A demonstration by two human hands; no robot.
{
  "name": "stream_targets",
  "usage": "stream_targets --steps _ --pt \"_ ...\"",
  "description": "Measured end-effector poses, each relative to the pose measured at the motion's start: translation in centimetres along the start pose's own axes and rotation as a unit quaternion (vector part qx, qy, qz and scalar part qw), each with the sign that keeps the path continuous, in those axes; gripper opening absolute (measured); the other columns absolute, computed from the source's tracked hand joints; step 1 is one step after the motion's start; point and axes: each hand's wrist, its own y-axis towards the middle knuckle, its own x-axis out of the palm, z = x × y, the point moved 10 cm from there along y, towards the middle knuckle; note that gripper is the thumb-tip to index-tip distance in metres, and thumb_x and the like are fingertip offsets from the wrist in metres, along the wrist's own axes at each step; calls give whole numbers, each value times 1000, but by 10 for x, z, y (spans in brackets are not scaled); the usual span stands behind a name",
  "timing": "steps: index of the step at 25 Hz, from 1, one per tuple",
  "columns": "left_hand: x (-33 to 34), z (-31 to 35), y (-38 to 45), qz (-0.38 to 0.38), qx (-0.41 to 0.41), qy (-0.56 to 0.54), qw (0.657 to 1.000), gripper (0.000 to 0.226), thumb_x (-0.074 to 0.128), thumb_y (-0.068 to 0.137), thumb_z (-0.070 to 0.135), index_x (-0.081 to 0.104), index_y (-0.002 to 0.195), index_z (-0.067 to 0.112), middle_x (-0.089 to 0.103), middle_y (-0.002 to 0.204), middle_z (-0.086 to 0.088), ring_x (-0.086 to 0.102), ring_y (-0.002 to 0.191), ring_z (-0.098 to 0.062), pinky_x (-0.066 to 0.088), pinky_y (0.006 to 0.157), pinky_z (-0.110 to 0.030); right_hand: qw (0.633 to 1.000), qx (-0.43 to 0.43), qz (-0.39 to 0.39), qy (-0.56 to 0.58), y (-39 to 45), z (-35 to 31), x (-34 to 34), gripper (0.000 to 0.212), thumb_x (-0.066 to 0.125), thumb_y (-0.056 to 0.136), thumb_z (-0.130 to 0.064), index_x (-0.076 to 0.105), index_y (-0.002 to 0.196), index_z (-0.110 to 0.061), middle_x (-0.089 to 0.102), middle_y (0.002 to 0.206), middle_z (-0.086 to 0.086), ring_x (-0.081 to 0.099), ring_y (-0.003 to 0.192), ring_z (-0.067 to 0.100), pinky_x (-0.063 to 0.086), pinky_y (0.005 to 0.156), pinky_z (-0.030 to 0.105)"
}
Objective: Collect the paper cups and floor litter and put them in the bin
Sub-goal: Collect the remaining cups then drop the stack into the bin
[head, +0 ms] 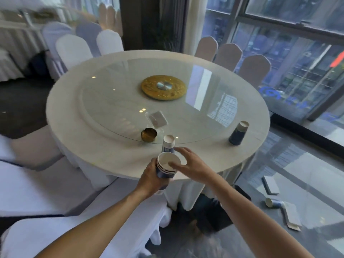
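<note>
While the round tabletop [115, 153] carries one inverted dark cup [238, 133] near its right edge, the left hand [151, 178] wraps a nested cup stack [166, 167] at the near edge, the right hand [188, 165] pinching its rim, another upturned cup [168, 143] just behind.

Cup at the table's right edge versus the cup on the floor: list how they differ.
The table cup stands rim-down on the table; the floor cup lies on its side on the floor, mouth toward the camera. The table cup stands alone; the floor cup lies beside flattened cardboard litter. Both are dark blue paper cups with pale insides, and no hand holds either.
</note>
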Motion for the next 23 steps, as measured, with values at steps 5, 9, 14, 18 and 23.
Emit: stream_targets --steps 5,9,14,18,23 --pt "-38 -18 23 73 -39 -12 997 88 94 65 24 47 138 23 60 134 2 59 121 -19 50 95 -31 996 -24 22 -87 61 -1 -16 70 62 96 -49 35 158 -30 30 166 6 27 151 29 29 120 44" --pt "-56 -53 76 118 -75 -27 990 89 92 63 21 47 139 23 61 133 -1 62 116 -21 53 85 -25 977 -23 -16 -210 133 8 7 81 64 97 -33 17 163 -31 2 173 10 8 157 38 21 122 53" --pt "-62 -72 122 114 -99 -58 987 82 92 67 9 49 137 16 65 127 -5 64 96 -19 46 56 -4 943 -24 -94 -318 188 29 40 99 73 90 -28 8 164 -34 -17 171 11 -7 157 41 14 124 61" --pt "-67 -86 149 113 -122 -67 984 89 95 63 17 49 139 17 64 132 -3 62 117 -24 50 85 -25 933 -8 -120 -339 213 53 61 97 71 90 -27 7 164 -34 -17 171 11 -11 157 40 6 123 64" --pt "-64 -103 164 98 -132 -57 985 90 96 61 24 49 137 19 64 132 -3 62 119 -25 54 94 -38 934 -24 -198 -296 223 74 98 88 69 92 -18 17 162 -33 -7 173 -1 3 156 38 26 119 66"
